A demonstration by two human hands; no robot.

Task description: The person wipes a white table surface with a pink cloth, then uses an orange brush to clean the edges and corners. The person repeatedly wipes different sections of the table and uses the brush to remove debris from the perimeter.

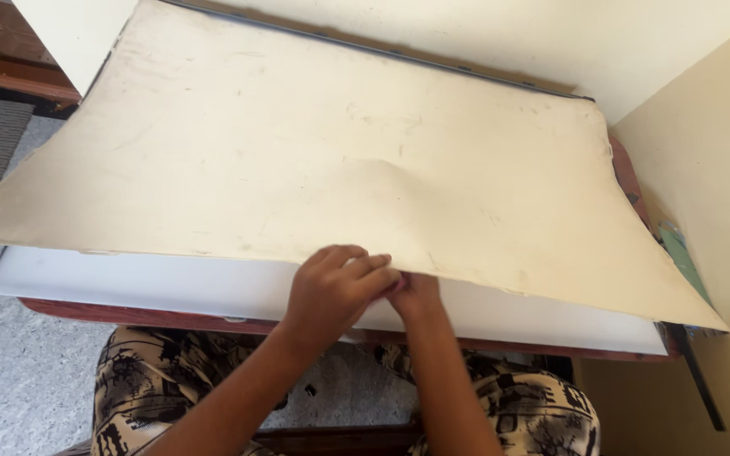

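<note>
A large cream sheet (314, 160) covers most of the table, with a raised bump near its middle and its near edge lifted. Beneath it lies a white board (171, 283) that juts out along the front. My left hand (331, 287) rests curled on the sheet's near edge, fingers folded over it. Close against it on the right is my right hand (416, 291), which pinches the same edge; its fingers are partly hidden by the left hand.
The table has a reddish wooden rim (128, 314) and stands in a corner between cream walls (703, 169). A dark strip (699, 371) hangs off the right side. Grey carpet (10, 371) lies below, and my patterned trousers (171, 380) show under the table.
</note>
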